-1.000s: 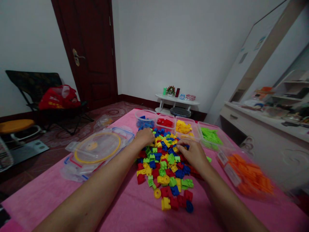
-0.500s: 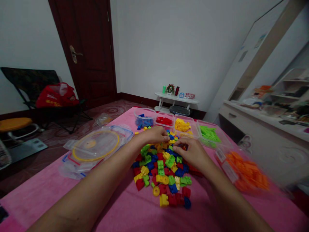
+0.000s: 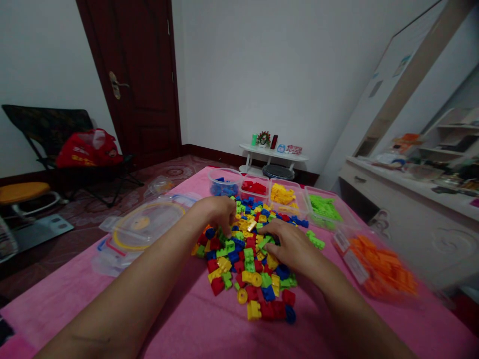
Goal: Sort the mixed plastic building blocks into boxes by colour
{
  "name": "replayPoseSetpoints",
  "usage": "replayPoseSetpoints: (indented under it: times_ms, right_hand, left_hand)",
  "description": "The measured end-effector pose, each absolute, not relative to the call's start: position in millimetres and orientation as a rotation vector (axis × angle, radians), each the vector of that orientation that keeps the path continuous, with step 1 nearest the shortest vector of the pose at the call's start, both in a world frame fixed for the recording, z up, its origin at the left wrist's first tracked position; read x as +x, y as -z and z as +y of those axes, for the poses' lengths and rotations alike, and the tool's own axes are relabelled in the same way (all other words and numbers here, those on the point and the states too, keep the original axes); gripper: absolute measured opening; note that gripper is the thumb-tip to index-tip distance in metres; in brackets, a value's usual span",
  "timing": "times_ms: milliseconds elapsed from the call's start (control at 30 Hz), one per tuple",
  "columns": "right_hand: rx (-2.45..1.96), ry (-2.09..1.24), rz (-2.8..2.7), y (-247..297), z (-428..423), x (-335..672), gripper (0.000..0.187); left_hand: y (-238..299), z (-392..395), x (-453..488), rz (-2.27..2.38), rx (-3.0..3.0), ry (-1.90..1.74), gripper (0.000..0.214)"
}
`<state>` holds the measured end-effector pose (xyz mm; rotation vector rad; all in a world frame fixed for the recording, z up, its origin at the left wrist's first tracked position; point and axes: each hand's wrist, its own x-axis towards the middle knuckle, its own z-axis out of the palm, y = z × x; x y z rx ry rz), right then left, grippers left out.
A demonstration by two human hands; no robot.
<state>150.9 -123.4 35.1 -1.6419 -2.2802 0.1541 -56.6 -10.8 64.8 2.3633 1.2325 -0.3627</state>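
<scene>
A heap of mixed toy building bricks [image 3: 250, 255] in red, yellow, green and blue lies on the pink cloth [image 3: 209, 329]. My left hand [image 3: 221, 212] is at the heap's left side, fingers bent down and closed among the bricks; whatever they hold is hidden. Over the right side of the heap rests my right hand [image 3: 291, 243], its thumb and fingers apart, with green and yellow bricks showing between and beneath them. One green brick [image 3: 315, 240] lies just right of this hand, apart from the heap.
Behind the heap stand clear tubs of blue bricks [image 3: 223, 188], red bricks [image 3: 254, 188], yellow bricks [image 3: 283, 194] and green bricks [image 3: 325, 207]. A tub of orange bricks [image 3: 385, 264] is at right. Stacked clear lids [image 3: 147, 227] lie at left.
My left hand has moved left and slightly down from the heap's middle. My right hand has shifted slightly down and right. Bricks behind the hands are now uncovered.
</scene>
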Motion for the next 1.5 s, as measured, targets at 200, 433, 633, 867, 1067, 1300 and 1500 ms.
replayPoseSetpoints:
  times_ms: [200, 433, 633, 867, 1067, 1300, 1500]
  right_hand:
    - [-1.684, -0.113, -2.109, -44, -118, 157, 0.025]
    - [-1.732, -0.018, -1.930, -37, -110, 162, 0.026]
    - [-1.668, -0.084, -1.663, -38, -101, 187, 0.026]
    - [-1.636, -0.710, -1.874, -63, -118, 201, 0.028]
    - [-1.560, -0.803, -2.453, -64, -140, 181, 0.043]
    - [-1.647, -0.538, -2.554, -70, -146, 166, 0.041]
    - [-1.741, -0.386, -2.629, -81, -159, 152, 0.053]
  left_hand:
    - [-67, -14, -52, 1.106, 2.403, 0.249, 0.036]
    - [-69, -19, -36, 1.120, 2.240, -0.386, 0.025]
    - [-51, -31, -7, 1.078, 2.552, -0.621, 0.024]
    - [-35, -37, -3, 1.030, 2.764, -0.453, 0.024]
    - [-29, -35, -1, 0.990, 2.811, -0.552, 0.026]
    - [-41, -31, 2, 0.948, 2.178, -0.817, 0.020]
    - [-49, -30, 1, 0.643, 1.063, -0.807, 0.016]
